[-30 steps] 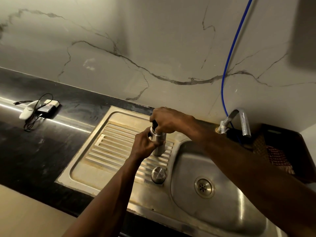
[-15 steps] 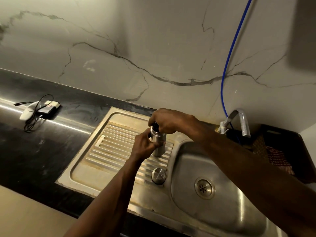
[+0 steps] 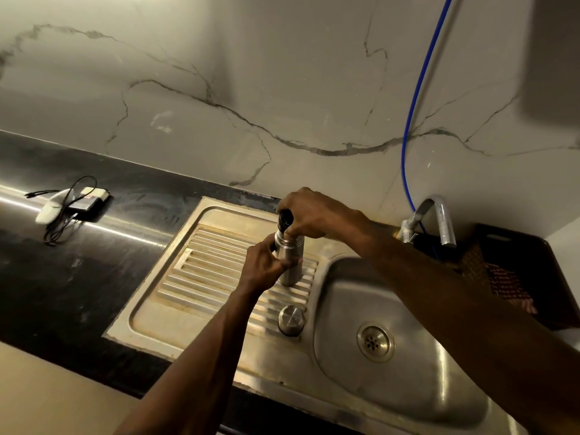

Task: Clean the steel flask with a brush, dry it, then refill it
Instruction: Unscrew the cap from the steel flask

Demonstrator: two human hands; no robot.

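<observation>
A small steel flask (image 3: 292,271) stands upright on the ribbed drainboard (image 3: 201,277) of the steel sink. My left hand (image 3: 265,266) is wrapped around its body. My right hand (image 3: 309,215) grips a dark brush (image 3: 285,218) whose end is pushed down into the flask's mouth; the bristles are hidden inside. The flask's round steel cap (image 3: 291,320) lies on the drainboard just in front of the flask, apart from it.
The sink basin (image 3: 392,381) with its drain (image 3: 374,341) lies to the right. A steel tap (image 3: 436,219) and a blue hose (image 3: 417,98) stand at the back right, beside a dark crate (image 3: 533,271). A white device with a black cable (image 3: 67,205) lies on the black counter at left.
My right hand has lifted slightly, drawing the dark brush a little higher out of the flask's mouth. My left hand and the flask stay in place.
</observation>
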